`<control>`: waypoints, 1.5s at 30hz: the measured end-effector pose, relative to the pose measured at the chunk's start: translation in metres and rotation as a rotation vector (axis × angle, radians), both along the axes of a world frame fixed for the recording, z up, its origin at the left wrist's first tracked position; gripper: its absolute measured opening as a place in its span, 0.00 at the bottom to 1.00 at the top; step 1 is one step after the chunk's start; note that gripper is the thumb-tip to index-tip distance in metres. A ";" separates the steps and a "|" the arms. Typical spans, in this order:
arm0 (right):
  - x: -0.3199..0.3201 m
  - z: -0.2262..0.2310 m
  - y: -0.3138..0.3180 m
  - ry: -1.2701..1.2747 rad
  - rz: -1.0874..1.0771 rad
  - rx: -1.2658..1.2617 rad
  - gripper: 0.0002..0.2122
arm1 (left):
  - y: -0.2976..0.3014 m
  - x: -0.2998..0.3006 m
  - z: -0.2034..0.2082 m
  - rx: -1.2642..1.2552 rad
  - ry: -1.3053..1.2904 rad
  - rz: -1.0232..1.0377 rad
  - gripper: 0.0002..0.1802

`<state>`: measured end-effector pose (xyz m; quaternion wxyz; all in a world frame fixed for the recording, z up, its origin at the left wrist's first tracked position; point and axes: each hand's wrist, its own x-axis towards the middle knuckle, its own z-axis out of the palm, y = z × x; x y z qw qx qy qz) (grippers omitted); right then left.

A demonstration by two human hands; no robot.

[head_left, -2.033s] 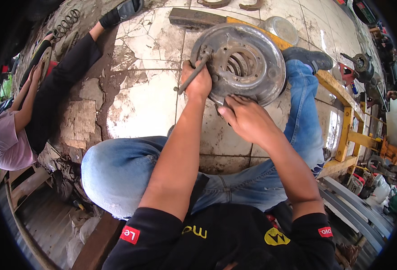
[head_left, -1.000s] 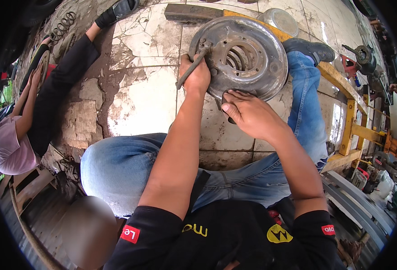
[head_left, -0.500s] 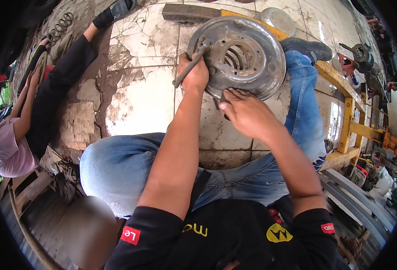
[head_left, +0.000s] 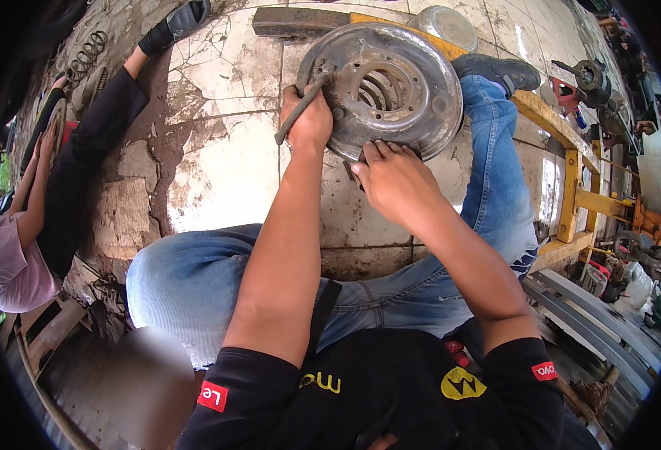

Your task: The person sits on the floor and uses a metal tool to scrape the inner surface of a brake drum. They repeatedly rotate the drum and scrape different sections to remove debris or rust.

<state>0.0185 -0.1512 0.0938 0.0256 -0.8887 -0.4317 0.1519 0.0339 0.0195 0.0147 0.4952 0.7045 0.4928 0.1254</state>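
A round, dark metal brake backing plate, with a large centre hole and a ring of small holes, is tilted up in front of me above the floor. My left hand is closed on its left edge, fingers partly hidden behind it. A dark rubber hose runs from a fitting on the plate down across that hand. At the plate's lower rim, my right hand presses a dark flat piece against the metal. The piece pokes out on both sides of the fingers; its kind is unclear.
A yellow metal frame stands to the right, beside my outstretched leg. Behind the plate lie a dark beam and a round metal container. Another person sits at left near a coil spring. Parts clutter the far right.
The view has shifted slightly, so everything sits further left. My right hand has slid a little to the right along the plate's rim. My left hand keeps its grip.
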 end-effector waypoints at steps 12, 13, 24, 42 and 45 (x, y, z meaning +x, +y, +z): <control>0.021 0.006 -0.030 -0.050 0.019 -0.004 0.20 | -0.007 0.001 0.004 0.025 -0.007 -0.024 0.24; 0.025 0.008 -0.030 -0.053 0.001 -0.036 0.20 | -0.007 0.003 0.009 0.011 0.000 -0.023 0.24; 0.014 0.009 -0.041 -0.029 0.050 0.037 0.25 | 0.000 0.004 -0.009 0.046 -0.037 -0.013 0.22; 0.018 0.011 -0.016 0.127 0.005 -0.037 0.26 | -0.005 0.002 -0.007 0.064 0.002 0.002 0.23; 0.009 0.017 -0.015 0.113 0.009 -0.031 0.29 | -0.006 0.001 0.002 0.054 -0.002 -0.004 0.23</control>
